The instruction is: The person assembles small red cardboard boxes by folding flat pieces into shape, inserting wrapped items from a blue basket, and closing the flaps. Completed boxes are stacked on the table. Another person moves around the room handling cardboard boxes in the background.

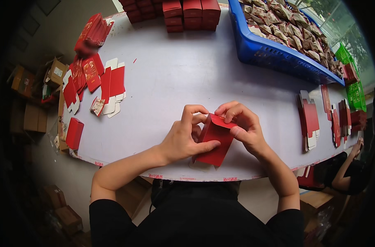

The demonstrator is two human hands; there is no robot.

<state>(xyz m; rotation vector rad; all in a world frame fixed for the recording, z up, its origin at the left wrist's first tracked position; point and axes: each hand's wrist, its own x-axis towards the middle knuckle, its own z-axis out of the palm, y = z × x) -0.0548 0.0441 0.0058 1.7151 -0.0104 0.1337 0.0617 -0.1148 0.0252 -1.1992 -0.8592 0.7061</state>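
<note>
A red folding carton [217,142] is held in front of me near the table's front edge, tilted, with pale flaps [200,166] sticking out at its lower end. My left hand [182,133] grips its left side, the thumb lying across the front face and the fingers curled around behind. At the carton's top end, my right hand [244,123] pinches the red top flap between thumb and fingers. The carton's inside and the left fingertips are partly hidden.
A blue basket [274,57] full of small wrapped packets stands at the back right. Stacked red boxes [191,16] are at the back. Flat red cartons [115,84] lie left, more [309,119] at right. One red box [74,133] stands front left. Another person's arm [344,168] shows far right.
</note>
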